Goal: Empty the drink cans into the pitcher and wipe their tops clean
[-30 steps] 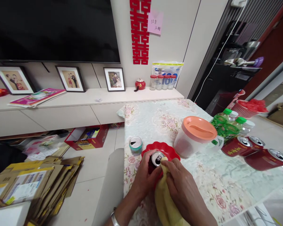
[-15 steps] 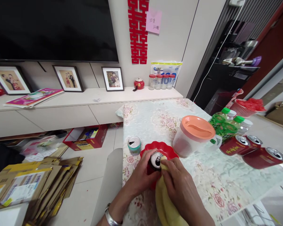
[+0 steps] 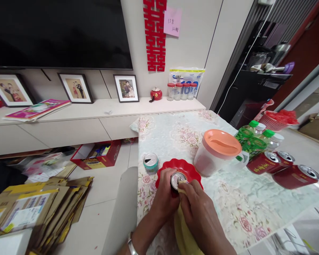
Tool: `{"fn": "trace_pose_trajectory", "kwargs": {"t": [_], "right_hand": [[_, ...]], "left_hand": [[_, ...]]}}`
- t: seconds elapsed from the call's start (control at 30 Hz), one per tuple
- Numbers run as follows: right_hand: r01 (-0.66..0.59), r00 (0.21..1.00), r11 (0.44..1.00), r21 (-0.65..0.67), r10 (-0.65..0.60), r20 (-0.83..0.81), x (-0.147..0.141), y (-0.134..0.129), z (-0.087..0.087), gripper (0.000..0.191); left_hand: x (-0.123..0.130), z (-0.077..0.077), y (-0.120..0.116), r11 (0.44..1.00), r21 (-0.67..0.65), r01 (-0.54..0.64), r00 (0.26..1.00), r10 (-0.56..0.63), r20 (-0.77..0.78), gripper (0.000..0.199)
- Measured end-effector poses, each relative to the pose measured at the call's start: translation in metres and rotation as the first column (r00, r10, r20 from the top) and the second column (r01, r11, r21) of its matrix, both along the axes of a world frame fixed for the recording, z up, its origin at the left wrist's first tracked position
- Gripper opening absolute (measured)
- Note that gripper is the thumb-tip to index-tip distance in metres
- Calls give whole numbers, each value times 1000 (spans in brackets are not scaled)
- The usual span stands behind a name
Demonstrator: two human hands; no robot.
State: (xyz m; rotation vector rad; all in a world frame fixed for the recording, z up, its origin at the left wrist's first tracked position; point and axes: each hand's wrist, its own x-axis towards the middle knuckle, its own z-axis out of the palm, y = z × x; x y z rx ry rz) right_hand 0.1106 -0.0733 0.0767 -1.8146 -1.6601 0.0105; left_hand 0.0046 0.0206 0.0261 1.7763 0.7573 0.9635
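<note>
My left hand (image 3: 165, 191) is closed around a dark drink can (image 3: 177, 178), its silver top facing up and tilted a little toward me. In my right hand (image 3: 198, 207) a yellow cloth (image 3: 184, 233) is pinched, one corner pressed at the opening in the can's top. The rest of the cloth hangs below my fingers. Behind the can lies a red scalloped plate (image 3: 193, 173), partly hidden by my hands. A teal can (image 3: 151, 163) with an opened top stands left of the plate.
A clear pitcher with an orange lid (image 3: 220, 143) stands right of the plate. Several red cans (image 3: 295, 177) and green-capped bottles (image 3: 255, 136) stand along the table's right side. Flattened cardboard (image 3: 66, 205) and a red box (image 3: 98, 156) lie on the floor at left.
The can has shifted slightly, its top turned more into view. The cloth's corner, held above the rim before, is now lower, at the opening. Both hands have moved slightly.
</note>
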Motion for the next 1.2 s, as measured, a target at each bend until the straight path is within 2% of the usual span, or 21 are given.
{"fn": "trace_pose_trajectory", "kwargs": {"t": [0.1, 0.2, 0.3, 0.47, 0.6, 0.67, 0.73, 0.83, 0.9, 1.1, 1.2], "right_hand": [[8, 1000, 1000, 1, -8, -6, 1, 0, -1, 24], [6, 1000, 1000, -4, -6, 2, 2, 0, 0, 23], [7, 1000, 1000, -1, -7, 9, 2, 0, 2, 23], [21, 998, 1000, 14, -21, 51, -1, 0, 2, 23], [13, 999, 1000, 14, -14, 41, -1, 0, 1, 24], [10, 1000, 1000, 15, -11, 22, 0, -1, 2, 24], [17, 1000, 1000, 19, -17, -7, -1, -1, 3, 24], [33, 998, 999, 30, -32, -53, -3, -2, 3, 22], [39, 996, 998, 41, -36, -76, -4, -3, 2, 21], [58, 998, 996, 63, -59, 23, -5, -3, -3, 24], [51, 999, 995, 89, -50, -7, -5, -3, -3, 22]], "left_hand": [[-10, 12, 5, 970, -138, 202, 978, -208, -26, 60], [-19, 18, 11, 942, -216, 258, 958, -278, -67, 69], [-18, 12, 13, 962, -166, 216, 970, -230, -74, 75], [-4, -5, 6, 998, -7, 56, 997, -56, -59, 64], [2, -8, 1, 998, 44, -36, 996, 40, -82, 62], [1, -5, 1, 999, 33, -7, 996, 10, -89, 63], [-4, 0, 4, 997, 5, 80, 994, -79, -81, 65], [-12, 9, 8, 971, -111, 212, 972, -222, -83, 73], [-17, 13, 11, 954, -182, 237, 963, -255, -84, 76], [-15, 12, 10, 966, -212, 151, 986, -163, -39, 68], [-9, 11, 7, 974, -205, 92, 994, -103, -43, 61]]}}
